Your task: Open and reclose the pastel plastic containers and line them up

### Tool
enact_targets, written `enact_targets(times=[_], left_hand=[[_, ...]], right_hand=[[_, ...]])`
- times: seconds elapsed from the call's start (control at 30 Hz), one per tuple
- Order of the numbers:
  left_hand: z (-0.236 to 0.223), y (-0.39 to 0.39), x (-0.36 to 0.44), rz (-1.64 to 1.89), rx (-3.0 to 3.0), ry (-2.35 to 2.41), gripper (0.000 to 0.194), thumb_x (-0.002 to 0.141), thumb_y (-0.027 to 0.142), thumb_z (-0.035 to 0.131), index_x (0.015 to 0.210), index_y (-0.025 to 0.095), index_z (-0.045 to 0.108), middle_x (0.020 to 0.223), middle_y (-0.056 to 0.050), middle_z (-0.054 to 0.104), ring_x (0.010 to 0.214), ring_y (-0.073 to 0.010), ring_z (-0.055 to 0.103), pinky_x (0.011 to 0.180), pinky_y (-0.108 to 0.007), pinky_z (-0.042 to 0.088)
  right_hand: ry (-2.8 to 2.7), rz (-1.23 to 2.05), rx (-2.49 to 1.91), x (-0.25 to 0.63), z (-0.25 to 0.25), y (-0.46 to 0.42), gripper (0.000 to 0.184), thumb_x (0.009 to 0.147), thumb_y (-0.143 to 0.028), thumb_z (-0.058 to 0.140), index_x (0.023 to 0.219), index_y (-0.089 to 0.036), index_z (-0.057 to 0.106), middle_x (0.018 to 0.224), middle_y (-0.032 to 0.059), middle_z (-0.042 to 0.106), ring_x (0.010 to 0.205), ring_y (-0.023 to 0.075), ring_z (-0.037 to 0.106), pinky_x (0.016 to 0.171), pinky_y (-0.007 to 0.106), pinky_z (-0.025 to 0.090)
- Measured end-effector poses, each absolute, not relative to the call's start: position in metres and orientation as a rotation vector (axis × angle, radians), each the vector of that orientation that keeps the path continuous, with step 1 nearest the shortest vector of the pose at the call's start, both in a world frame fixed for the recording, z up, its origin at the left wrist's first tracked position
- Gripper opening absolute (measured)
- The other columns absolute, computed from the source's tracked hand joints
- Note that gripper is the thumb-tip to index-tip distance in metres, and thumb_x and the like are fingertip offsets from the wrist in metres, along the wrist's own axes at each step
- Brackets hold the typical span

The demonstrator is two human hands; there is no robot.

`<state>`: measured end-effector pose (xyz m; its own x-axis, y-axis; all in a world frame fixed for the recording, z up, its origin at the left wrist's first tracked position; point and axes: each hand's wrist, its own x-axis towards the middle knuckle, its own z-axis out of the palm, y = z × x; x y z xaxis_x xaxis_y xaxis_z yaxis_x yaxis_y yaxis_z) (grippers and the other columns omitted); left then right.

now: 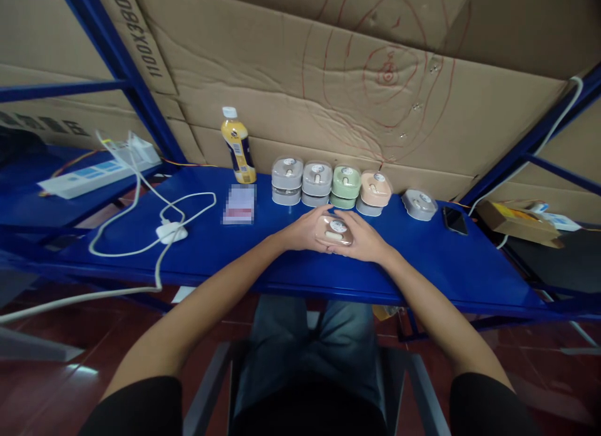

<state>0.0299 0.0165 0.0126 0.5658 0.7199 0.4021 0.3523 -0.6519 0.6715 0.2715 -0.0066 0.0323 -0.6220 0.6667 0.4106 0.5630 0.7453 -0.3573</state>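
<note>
A small rounded plastic case [334, 237] with a pinkish-brown tint, a round white sticker and a pale oval tab is between my two hands above the blue table. My left hand [304, 229] wraps round its left side. From the right, my right hand [365, 237] grips the other side, its fingers curled about the edge. Just behind stand stacked cases of the same shape: two grey stacks [287, 171] [317, 180], a green stack [346, 184] and a peach one over grey [375, 186]. What lies inside the held case cannot be made out.
A single grey case [419, 204] and a phone [455, 220] lie at the right. Toward the left are a yellow drink bottle [239, 146], a blurred-out card [238, 204], a white charger [171, 232] with looping cable, and a power strip [101, 173]. Cardboard [263, 66] walls the back.
</note>
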Motion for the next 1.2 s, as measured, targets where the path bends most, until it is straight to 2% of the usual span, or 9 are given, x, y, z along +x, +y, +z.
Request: enact_targets(times=[0.23,0.3,0.43,0.53,0.7,0.87,0.97,1.07,1.2], left_hand=[[0.006,0.019,0.028,0.955,2.241,0.908,0.125,0.057,0.05,0.1,0.161,0.021,0.037,0.155,-0.021,0.052,0.142,-0.0428,0.053,0.119,-0.06,0.043],[0.007,0.019,0.025,0.96,2.3,0.898,0.105,0.066,0.049,0.096,0.156,0.022,0.048,0.15,-0.018,0.055,0.141,-0.04,0.054,0.12,-0.059,0.043],[0.011,0.016,0.025,0.9,2.446,0.834,0.048,0.085,0.044,0.083,0.128,0.025,0.075,0.133,-0.012,0.061,0.138,-0.0338,0.054,0.119,-0.053,0.045],[0.013,0.013,0.027,0.873,2.477,0.832,0.031,0.091,0.043,0.077,0.117,0.026,0.081,0.132,-0.011,0.061,0.142,-0.0329,0.049,0.123,-0.053,0.042],[0.02,0.017,0.018,0.959,2.375,0.929,0.032,0.092,0.046,0.075,0.113,0.023,0.081,0.131,-0.011,0.062,0.136,-0.0313,0.055,0.118,-0.049,0.047],[0.026,0.027,0.001,1.005,2.314,1.094,0.027,0.09,0.046,0.077,0.1,0.022,0.082,0.113,-0.009,0.068,0.119,-0.0288,0.062,0.11,-0.047,0.052],[0.024,0.03,-0.002,1.002,2.331,1.099,0.027,0.089,0.045,0.077,0.101,0.021,0.081,0.11,-0.009,0.069,0.117,-0.0289,0.063,0.109,-0.047,0.052],[0.022,0.028,0.002,1.074,2.339,1.008,0.04,0.088,0.048,0.079,0.116,0.021,0.077,0.123,-0.011,0.066,0.124,-0.0291,0.062,0.112,-0.047,0.05],[0.022,0.02,0.013,1.067,2.364,0.927,0.074,0.08,0.055,0.085,0.141,0.02,0.062,0.139,-0.014,0.062,0.134,-0.0329,0.059,0.118,-0.05,0.046]], right_hand=[[-2.278,0.337,-0.92,0.299,0.038,0.005,0.08,0.084,-0.057,0.077,0.152,-0.024,0.051,0.141,0.0163,0.066,0.128,0.0376,0.067,0.109,0.057,0.055],[-2.24,0.332,-0.951,0.316,0.044,0.01,0.075,0.085,-0.056,0.076,0.149,-0.023,0.053,0.137,0.0161,0.07,0.123,0.0369,0.069,0.107,0.057,0.056],[-2.201,0.36,-1.112,0.345,0.05,0.021,0.071,0.083,-0.058,0.077,0.141,-0.022,0.059,0.128,0.0153,0.074,0.114,0.0368,0.072,0.101,0.057,0.058],[-2.176,0.4,-1.22,0.354,0.048,0.026,0.074,0.081,-0.061,0.076,0.14,-0.02,0.06,0.126,0.0162,0.074,0.109,0.037,0.073,0.096,0.055,0.06],[-2.146,0.433,-1.29,0.356,0.045,0.029,0.075,0.079,-0.06,0.077,0.14,-0.019,0.06,0.13,0.0169,0.073,0.111,0.0367,0.073,0.096,0.054,0.06],[-2.16,0.458,-1.319,0.36,0.044,0.032,0.077,0.078,-0.058,0.079,0.141,-0.02,0.06,0.137,0.0172,0.07,0.122,0.038,0.07,0.103,0.057,0.058],[-2.181,0.453,-1.336,0.36,0.043,0.031,0.077,0.076,-0.059,0.081,0.14,-0.02,0.061,0.136,0.0163,0.071,0.119,0.0377,0.071,0.103,0.058,0.057],[-2.142,0.406,-1.258,0.354,0.047,0.026,0.074,0.078,-0.061,0.081,0.138,-0.022,0.063,0.136,0.0152,0.072,0.12,0.0368,0.07,0.106,0.058,0.056],[-2.084,0.345,-1.057,0.34,0.053,0.016,0.075,0.078,-0.064,0.082,0.137,-0.022,0.064,0.136,0.0151,0.072,0.122,0.0362,0.069,0.108,0.057,0.055]])
